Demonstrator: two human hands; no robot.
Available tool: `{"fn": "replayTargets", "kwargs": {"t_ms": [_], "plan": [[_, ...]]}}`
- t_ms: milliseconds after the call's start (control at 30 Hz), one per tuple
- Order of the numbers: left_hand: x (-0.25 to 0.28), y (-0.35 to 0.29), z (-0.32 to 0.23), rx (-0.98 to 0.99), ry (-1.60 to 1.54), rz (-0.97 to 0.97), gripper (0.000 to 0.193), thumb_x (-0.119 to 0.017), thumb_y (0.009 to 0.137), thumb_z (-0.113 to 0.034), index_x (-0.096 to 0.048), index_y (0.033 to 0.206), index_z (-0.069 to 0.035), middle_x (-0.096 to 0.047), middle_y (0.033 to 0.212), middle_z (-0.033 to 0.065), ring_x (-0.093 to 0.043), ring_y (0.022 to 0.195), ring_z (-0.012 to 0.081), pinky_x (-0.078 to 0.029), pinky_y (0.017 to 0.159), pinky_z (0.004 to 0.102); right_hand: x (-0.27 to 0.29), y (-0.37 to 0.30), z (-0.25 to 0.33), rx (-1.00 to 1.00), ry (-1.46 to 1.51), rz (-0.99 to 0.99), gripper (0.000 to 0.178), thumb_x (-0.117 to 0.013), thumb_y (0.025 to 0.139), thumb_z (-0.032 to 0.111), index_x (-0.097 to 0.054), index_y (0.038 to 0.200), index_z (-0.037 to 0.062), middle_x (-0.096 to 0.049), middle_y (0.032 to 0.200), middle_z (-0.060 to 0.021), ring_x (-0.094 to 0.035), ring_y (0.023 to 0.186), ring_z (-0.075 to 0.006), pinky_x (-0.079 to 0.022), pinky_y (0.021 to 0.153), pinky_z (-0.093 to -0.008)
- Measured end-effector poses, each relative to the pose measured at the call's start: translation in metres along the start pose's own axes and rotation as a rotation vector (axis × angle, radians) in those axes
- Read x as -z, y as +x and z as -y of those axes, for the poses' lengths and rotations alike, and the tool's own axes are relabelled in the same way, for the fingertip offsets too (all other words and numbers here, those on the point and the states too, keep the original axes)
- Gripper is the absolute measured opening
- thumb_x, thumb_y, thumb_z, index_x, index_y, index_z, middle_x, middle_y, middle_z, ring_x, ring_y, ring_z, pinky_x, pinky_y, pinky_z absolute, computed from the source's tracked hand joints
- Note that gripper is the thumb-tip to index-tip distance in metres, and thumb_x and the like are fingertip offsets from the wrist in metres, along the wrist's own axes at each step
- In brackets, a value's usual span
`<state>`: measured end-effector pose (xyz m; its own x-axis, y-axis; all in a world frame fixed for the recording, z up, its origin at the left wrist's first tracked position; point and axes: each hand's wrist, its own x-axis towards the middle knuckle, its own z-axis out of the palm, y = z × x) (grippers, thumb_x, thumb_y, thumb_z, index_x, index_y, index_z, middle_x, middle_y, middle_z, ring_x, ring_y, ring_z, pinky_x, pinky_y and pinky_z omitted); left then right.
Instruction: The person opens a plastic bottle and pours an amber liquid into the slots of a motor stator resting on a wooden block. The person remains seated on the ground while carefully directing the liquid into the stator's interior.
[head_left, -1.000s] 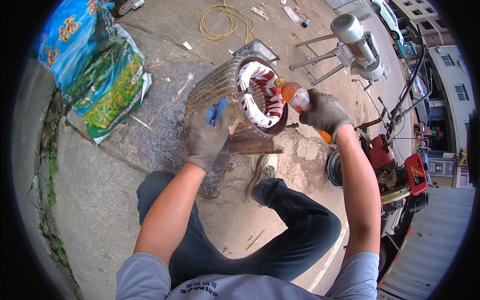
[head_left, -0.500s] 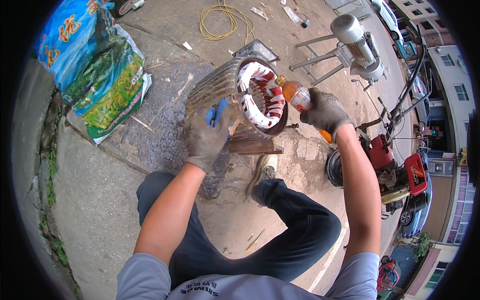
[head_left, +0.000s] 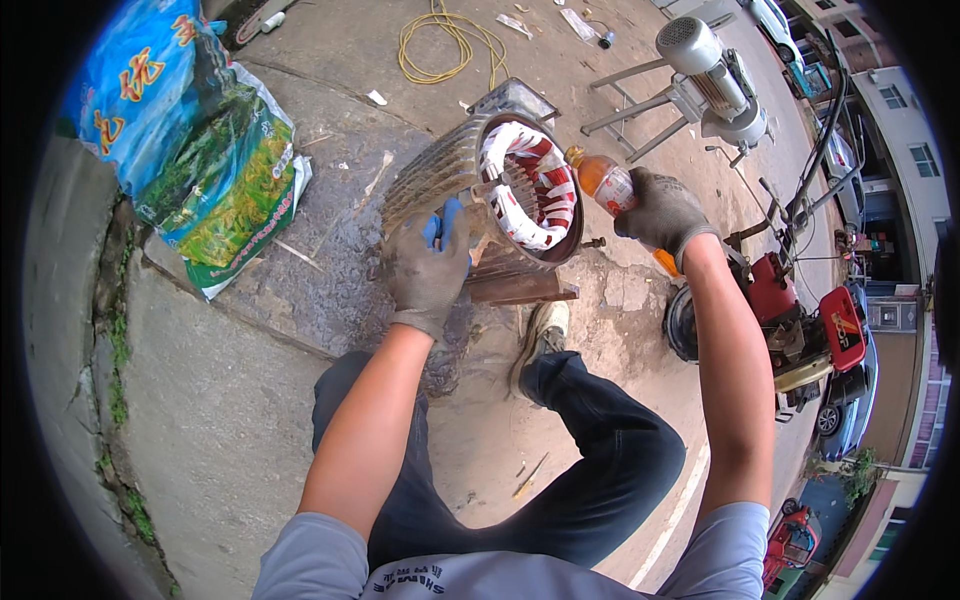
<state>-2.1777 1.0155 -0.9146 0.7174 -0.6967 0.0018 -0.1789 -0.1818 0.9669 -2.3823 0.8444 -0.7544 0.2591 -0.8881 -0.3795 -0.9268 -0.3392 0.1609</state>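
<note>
A ribbed electric motor housing (head_left: 420, 180) lies on the ground, its round open end facing right. Inside that opening is a ring of windings (head_left: 508, 215) wrapped in white tape with dark red parts. My right hand (head_left: 664, 212), in a grey glove with blue on the palm side, is closed round a plastic bottle (head_left: 605, 184) of amber liquid. The bottle tilts, its neck up and left, close to the ring's right edge. My left hand (head_left: 425, 262), gloved alike, is against the housing's near side with fingers curled together; what they grip is hidden.
A colourful printed sack (head_left: 200, 140) stands at the left. A grey motor on a metal stand (head_left: 705, 85) is at the upper right, with a red machine (head_left: 775, 290) below it. A coiled yellow cable (head_left: 450, 45) lies at the far side. My shoe (head_left: 545, 330) is below the housing.
The bottle has drawn back slightly from the windings, toward the right. My left hand remains at the housing. The whole view has shifted a little.
</note>
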Motion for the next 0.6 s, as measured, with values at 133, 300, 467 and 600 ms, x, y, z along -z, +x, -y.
{"fn": "replayTargets", "kwargs": {"t_ms": [133, 300, 467, 600], "plan": [[0.004, -0.002, 0.005, -0.100, 0.077, -0.048, 0.032, -0.073, 0.099, -0.027, -0.070, 0.082, -0.001, -0.063, 0.067, 0.0169, -0.060, 0.057, 0.0307, -0.046, 0.057, 0.0441, -0.005, -0.012, -0.002, -0.036, 0.011, 0.015, 0.059, -0.078, 0.071, 0.031, -0.068, 0.124, 0.0074, -0.077, 0.116, -0.0216, -0.073, 0.112, -0.0387, -0.057, 0.097, -0.0464], [0.007, -0.001, -0.001, -0.057, 0.054, -0.078, 0.035, -0.074, 0.097, -0.029, -0.067, 0.078, -0.001, -0.059, 0.065, 0.0180, -0.057, 0.055, 0.0350, -0.045, 0.057, 0.0463, -0.003, -0.009, -0.014, -0.025, 0.028, 0.029, 0.062, -0.079, 0.070, 0.032, -0.068, 0.127, 0.0078, -0.077, 0.115, -0.0210, -0.073, 0.112, -0.0384, -0.057, 0.097, -0.0455], [0.006, 0.000, 0.009, -0.084, 0.079, -0.107, 0.037, -0.074, 0.096, -0.029, -0.066, 0.077, 0.000, -0.059, 0.066, 0.0193, -0.055, 0.057, 0.0386, -0.046, 0.058, 0.0473, 0.007, 0.004, -0.022, 0.073, 0.103, 0.017, 0.065, -0.081, 0.071, 0.033, -0.068, 0.130, 0.0085, -0.077, 0.117, -0.0200, -0.074, 0.112, -0.0368, -0.057, 0.098, -0.0437], [0.003, -0.001, 0.000, -0.031, 0.140, -0.123, 0.036, -0.074, 0.096, -0.029, -0.066, 0.077, 0.001, -0.061, 0.066, 0.0196, -0.057, 0.059, 0.0404, -0.048, 0.061, 0.0470, 0.015, 0.010, -0.018, 0.135, 0.097, 0.010, 0.065, -0.082, 0.072, 0.033, -0.069, 0.131, 0.0089, -0.078, 0.117, -0.0192, -0.074, 0.112, -0.0357, -0.058, 0.098, -0.0431]]}}
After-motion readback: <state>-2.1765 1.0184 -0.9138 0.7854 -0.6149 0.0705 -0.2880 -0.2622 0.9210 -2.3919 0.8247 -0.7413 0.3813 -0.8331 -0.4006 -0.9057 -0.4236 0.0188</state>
